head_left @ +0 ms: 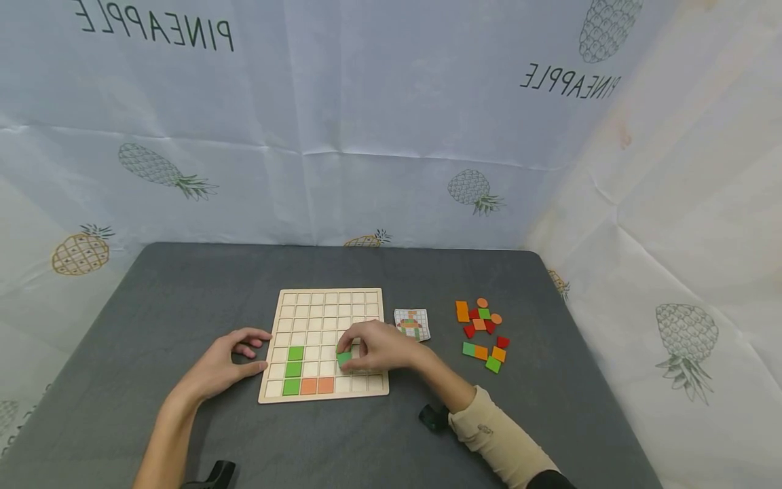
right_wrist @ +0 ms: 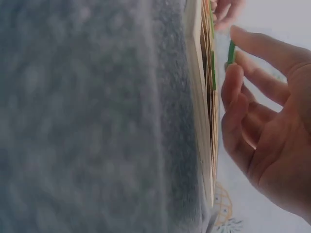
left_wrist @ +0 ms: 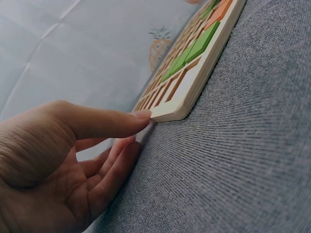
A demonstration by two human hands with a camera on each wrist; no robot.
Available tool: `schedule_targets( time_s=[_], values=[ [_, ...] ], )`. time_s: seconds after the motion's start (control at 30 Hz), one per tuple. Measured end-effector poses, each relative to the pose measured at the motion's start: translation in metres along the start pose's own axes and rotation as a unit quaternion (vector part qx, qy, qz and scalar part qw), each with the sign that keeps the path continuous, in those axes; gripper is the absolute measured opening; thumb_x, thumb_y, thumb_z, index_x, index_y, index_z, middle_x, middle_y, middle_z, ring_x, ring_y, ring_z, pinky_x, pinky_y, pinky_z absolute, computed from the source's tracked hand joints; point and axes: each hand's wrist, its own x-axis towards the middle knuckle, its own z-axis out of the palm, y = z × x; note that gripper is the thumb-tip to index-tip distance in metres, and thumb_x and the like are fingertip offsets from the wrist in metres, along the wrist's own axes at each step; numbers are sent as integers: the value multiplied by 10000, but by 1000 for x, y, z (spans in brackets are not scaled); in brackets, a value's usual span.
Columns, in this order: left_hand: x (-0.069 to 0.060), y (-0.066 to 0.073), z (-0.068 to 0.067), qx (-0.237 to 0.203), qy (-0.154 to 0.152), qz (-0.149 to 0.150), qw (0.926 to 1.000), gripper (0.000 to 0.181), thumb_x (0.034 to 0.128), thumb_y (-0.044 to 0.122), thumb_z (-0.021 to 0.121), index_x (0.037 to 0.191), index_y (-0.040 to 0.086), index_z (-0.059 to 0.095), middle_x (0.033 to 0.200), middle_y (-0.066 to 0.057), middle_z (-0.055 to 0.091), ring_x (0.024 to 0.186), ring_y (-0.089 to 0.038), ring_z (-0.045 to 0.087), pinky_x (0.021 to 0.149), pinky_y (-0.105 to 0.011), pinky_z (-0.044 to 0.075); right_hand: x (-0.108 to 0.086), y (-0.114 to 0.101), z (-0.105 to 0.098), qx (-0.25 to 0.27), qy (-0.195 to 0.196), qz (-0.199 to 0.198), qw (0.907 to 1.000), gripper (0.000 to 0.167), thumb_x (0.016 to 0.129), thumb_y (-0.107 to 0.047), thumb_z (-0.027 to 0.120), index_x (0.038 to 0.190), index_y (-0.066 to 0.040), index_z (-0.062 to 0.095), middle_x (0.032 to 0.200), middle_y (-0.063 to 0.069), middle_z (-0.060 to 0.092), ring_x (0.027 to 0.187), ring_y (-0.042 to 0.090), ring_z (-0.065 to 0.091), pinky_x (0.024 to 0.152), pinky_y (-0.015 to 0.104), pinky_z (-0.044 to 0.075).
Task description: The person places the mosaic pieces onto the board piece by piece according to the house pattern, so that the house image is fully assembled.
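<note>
A wooden grid board [head_left: 313, 318] lies on the dark cloth. Its lower left holds a column of green square tiles [head_left: 293, 369] and, beside the lowest one, two orange square tiles [head_left: 317, 386]. My left hand [head_left: 216, 363] rests at the board's left edge, thumb touching the rim and fingers loosely bent. Over the board's right half, my right hand [head_left: 383, 345] pinches a green tile [right_wrist: 231, 52] between thumb and fingers. The right wrist view shows this tile raised off the board, standing on edge. Some cells lie hidden under the right hand.
Right of the board is a small pattern card [head_left: 412, 324], partly behind the right hand. Farther right lie several loose red, orange and green pieces [head_left: 480, 324]. A patterned curtain [head_left: 366, 102] hangs behind the table. A black object [head_left: 432, 418] sits by the right forearm.
</note>
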Motion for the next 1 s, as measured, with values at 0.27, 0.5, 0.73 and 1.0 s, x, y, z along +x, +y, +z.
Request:
schedule_targets(
  time_s=[0.27,0.5,0.73,1.0],
  values=[
    [0,1,0,-58,-14,19,10000,520,915,127,874,1383,29,668,1234,-143,665,971,-119,581,794,-259,495,3,-7,4,-355,-91,204,9991,214,943,-274,866,1136,-221,789,1058,-55,745,694,-75,559,689,158,473],
    [-1,1,0,-48,-7,33,10000,520,915,127,874,1383,32,669,1237,-142,667,973,-120,585,796,-259,497,4,-11,4,-665,-149,190,9975,233,937,-304,873,1136,-219,786,1083,-72,753,736,-70,546,701,158,460],
    [-1,0,0,-15,10,32,10000,522,916,142,877,1384,36,669,1240,-136,670,975,-114,585,798,-257,496,1,-11,1,-649,-236,343,9970,202,954,-284,852,1136,-232,783,1078,-85,749,731,-62,557,710,168,467],
    [-1,0,0,-27,17,47,10000,521,913,135,877,1382,35,672,1239,-140,671,969,-114,586,798,-259,496,-1,-10,-2,-550,-316,386,9972,179,967,-254,831,1139,-233,786,1051,-90,754,694,-47,538,682,176,445]
  ],
)
